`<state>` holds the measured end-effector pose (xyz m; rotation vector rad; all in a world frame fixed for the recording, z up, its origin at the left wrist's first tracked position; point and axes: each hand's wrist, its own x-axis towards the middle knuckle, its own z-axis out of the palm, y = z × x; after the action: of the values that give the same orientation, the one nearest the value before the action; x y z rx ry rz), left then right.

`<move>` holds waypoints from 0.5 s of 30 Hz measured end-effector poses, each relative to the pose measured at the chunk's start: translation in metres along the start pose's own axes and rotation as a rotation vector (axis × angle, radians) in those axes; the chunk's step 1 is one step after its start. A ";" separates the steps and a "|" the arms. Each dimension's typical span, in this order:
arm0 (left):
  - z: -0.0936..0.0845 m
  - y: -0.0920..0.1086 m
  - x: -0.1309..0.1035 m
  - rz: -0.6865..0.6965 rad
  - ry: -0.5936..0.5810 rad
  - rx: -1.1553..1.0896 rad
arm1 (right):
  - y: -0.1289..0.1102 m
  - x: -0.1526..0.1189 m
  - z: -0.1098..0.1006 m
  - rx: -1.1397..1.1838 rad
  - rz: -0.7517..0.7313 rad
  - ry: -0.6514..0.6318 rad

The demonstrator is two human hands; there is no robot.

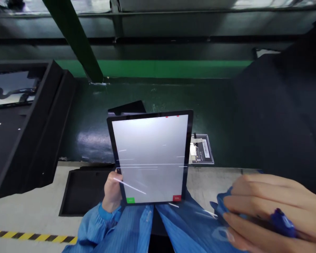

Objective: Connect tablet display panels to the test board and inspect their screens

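My left hand [113, 188] grips the lower left edge of a tablet [150, 158], its thumb over the black frame. The screen is lit plain white, with a green box at the bottom left, a red box at the bottom right and small red marks along the top. Close to the camera at the lower right is my right hand [274, 207], its fingers curled. A small dark blue object [283, 223] shows between those fingers; its kind is unclear. Partly hidden behind the tablet's right side lies a printed circuit board [201, 149] with a white label.
A dark green bench [213, 105] runs across behind the tablet, with a flat black piece [129, 108] on it. Black trays [58, 116] stand at left, one holding a panel. A large black shape [284, 112] fills the right. Below are a black tray [86, 193] and striped floor tape [31, 236].
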<state>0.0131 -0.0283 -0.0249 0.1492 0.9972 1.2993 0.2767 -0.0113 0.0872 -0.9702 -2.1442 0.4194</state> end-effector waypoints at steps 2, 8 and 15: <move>0.001 0.001 0.002 0.008 -0.003 -0.003 | -0.003 -0.001 -0.001 0.020 0.042 0.032; 0.009 0.005 0.011 -0.085 0.036 0.048 | 0.001 0.037 0.006 0.072 0.014 -0.032; 0.019 -0.006 0.013 -0.105 0.036 0.123 | 0.031 0.127 0.043 0.435 -0.093 0.046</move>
<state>0.0295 -0.0113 -0.0237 0.1655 1.1017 1.1494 0.2042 0.1050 0.1030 -0.6250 -1.9333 0.7696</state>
